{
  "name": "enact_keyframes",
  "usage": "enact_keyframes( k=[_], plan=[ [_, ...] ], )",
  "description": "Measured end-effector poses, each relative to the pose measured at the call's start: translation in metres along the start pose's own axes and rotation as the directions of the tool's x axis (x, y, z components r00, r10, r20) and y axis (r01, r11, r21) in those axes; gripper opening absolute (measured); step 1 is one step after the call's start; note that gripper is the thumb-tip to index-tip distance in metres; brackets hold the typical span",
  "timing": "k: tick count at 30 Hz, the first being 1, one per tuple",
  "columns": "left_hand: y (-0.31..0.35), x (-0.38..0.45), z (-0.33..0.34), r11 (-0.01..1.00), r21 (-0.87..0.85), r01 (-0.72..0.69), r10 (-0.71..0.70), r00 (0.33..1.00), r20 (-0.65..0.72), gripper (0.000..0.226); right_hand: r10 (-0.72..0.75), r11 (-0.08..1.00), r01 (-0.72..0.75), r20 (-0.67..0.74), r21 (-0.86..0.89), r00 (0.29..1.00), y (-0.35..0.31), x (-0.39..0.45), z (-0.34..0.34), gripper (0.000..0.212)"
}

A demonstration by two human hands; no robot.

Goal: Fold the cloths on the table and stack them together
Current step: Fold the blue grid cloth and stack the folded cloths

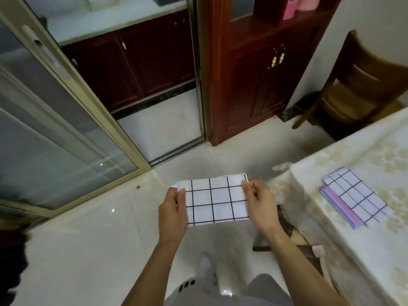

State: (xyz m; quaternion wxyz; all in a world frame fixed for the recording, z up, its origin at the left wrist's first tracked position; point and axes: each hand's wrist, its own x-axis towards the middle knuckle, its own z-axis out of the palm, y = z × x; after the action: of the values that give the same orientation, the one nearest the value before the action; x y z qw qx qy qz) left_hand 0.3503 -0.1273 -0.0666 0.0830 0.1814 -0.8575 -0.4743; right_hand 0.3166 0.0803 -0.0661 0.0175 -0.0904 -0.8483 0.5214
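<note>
Facing glass door point(55, 129), cabinet point(254, 74); chair point(357, 85) beside table point(353, 155).

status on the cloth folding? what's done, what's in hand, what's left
Done: a stack of folded cloths lies on the table, a grid cloth on top of a purple and a blue one.
In hand: the left hand and right hand pinch the ends of a folded grid cloth in the air over the floor, off the table.
Left: set it on the stack. No other loose cloths show in this view.

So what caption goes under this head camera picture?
Both hands, left and right, hold a folded checked cloth beside the table's stack.
</note>
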Motion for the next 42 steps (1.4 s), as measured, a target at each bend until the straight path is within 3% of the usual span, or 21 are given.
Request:
enact_keyframes(
  k=[8, 14, 21, 28, 42],
  plan=[
    [0.016, 0.073, 0.045, 0.996, 0.018, -0.089, 0.083, 0.971, 0.224, 0.023, 0.116, 0.993, -0.117, -0.177, 0.004, 0.977, 0.003, 0.040, -0.015, 0.032],
    [0.066, 0.095, 0.097, 0.975, -0.014, -0.224, 0.213, 0.906, 0.365, 0.023, 0.197, 0.979, -0.201, -0.361, 0.025, 0.912, 0.023, 0.059, -0.054, 0.034],
    [0.116, 0.099, 0.173, 0.940, -0.086, -0.330, 0.326, 0.794, 0.512, 0.023, 0.309, 0.950, -0.285, -0.503, 0.127, 0.807, 0.053, 0.071, -0.111, 0.033],
    [0.152, 0.095, 0.249, 0.925, -0.077, -0.373, 0.330, 0.682, 0.653, 0.022, 0.435, 0.898, -0.382, -0.577, 0.219, 0.691, 0.086, 0.074, -0.163, 0.032],
    [0.192, 0.069, 0.370, 0.867, -0.180, -0.465, 0.419, 0.484, 0.769, 0.035, 0.533, 0.821, -0.479, -0.718, 0.311, 0.447, 0.138, 0.066, -0.224, 0.034]
  ],
)
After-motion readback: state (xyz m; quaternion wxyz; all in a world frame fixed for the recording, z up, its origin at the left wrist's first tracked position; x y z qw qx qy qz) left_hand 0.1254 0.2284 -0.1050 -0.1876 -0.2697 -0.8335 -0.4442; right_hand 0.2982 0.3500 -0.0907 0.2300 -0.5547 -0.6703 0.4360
